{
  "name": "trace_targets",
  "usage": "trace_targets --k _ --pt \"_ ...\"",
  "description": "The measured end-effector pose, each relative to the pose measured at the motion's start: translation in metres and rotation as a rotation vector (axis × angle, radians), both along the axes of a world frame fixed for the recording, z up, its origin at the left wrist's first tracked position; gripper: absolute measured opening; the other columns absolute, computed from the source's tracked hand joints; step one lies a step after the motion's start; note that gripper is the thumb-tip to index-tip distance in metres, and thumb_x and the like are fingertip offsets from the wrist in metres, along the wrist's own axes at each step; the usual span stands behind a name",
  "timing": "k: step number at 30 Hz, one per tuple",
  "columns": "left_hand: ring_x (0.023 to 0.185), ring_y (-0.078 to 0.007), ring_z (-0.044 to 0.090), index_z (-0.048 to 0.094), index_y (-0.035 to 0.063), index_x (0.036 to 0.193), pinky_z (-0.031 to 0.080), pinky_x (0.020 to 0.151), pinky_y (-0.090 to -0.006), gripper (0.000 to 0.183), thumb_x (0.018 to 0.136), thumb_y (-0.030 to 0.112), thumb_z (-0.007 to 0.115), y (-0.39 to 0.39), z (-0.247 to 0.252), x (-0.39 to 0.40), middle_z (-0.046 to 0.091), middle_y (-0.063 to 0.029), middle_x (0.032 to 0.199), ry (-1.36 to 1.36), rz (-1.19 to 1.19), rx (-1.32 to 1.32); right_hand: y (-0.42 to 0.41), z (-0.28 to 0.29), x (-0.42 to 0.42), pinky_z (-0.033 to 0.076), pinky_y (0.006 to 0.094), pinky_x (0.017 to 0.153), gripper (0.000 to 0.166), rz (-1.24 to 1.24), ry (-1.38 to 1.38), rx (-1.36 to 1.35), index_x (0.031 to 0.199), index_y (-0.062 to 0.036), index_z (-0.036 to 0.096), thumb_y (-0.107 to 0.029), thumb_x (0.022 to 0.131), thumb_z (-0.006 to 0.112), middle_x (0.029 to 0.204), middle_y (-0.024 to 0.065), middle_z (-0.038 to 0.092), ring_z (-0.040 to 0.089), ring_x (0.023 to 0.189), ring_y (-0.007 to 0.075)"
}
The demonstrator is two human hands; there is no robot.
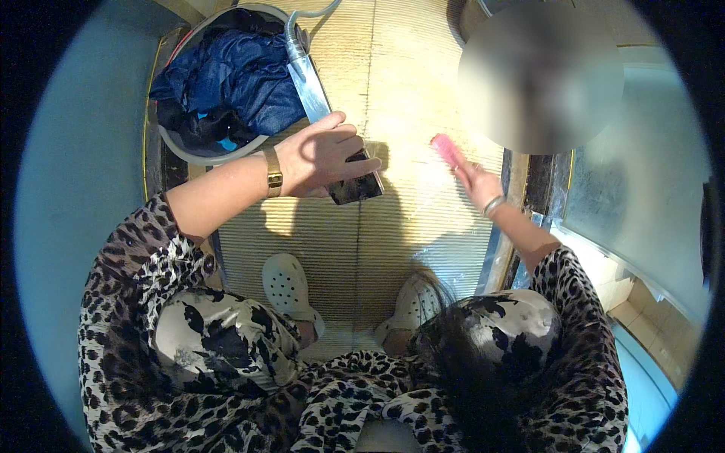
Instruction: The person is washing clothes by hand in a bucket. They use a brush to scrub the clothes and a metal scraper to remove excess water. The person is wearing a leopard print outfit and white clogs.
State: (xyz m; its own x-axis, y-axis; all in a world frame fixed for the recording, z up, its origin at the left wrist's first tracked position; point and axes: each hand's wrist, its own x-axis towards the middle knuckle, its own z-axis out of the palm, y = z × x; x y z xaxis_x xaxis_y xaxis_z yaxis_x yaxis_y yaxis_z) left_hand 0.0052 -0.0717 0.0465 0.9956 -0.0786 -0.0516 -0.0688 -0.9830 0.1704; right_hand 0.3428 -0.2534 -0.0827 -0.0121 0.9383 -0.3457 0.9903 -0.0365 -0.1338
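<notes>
In my left hand (323,158) is a flat, shiny metal hand shower (310,85), gripped from above near its dark, mirror-like end. A flexible metal hose (291,37) joins its far end. A gold-coloured watch circles my left wrist. My right hand (482,187) holds a pink brush (444,148) over the ribbed floor (334,226); the brush is slightly blurred, and I cannot tell whether it touches the floor. To the left of the shower stands a round tub (257,148), filled with dark blue and black fabric (238,79).
White perforated clogs (286,283) are on my feet, between my knees. A pale blue wall (85,170) rises at the left. Along the right stand a raised sill (512,170) and a frosted panel (628,187). A round blurred patch covers the upper right. Dark hair hangs before my right knee.
</notes>
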Motion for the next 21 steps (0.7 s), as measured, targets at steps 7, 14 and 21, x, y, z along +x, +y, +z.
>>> trace_targets --k 7,14,21 --pt "0.089 -0.0234 0.053 0.048 0.0127 0.124 0.037 0.085 -0.0378 0.082 0.052 0.033 0.08 0.001 0.006 0.009 0.054 -0.0062 0.089 -0.017 0.012 -0.062 -0.103 -0.032 0.015 0.052 0.0363 0.044 0.058 0.241 0.142 0.086 0.142 -0.0351 0.026 -0.021 0.09 0.049 0.094 0.0157 0.064 0.061 0.057 0.0247" --pt "0.087 -0.023 0.053 0.05 0.0124 0.122 0.038 0.083 -0.0374 0.079 0.05 0.029 0.08 -0.001 0.004 -0.012 0.055 -0.0063 0.089 -0.077 0.054 -0.053 -0.089 -0.003 -0.014 0.055 0.0358 0.065 0.041 -0.079 0.023 -0.314 0.129 -0.0189 0.047 -0.038 0.093 0.046 0.098 0.0176 0.065 0.066 0.077 0.0277" --pt "0.099 -0.0185 0.051 0.045 0.0148 0.13 0.032 0.092 -0.0347 0.079 0.062 0.035 0.079 0.003 0.007 -0.012 0.055 -0.0028 0.097 0.06 -0.017 0.069 0.011 -0.003 0.0 0.052 0.0382 0.052 0.038 -0.014 -0.118 -0.035 0.129 -0.023 0.047 -0.038 0.095 0.04 0.082 0.0144 0.064 0.062 0.058 0.0297"
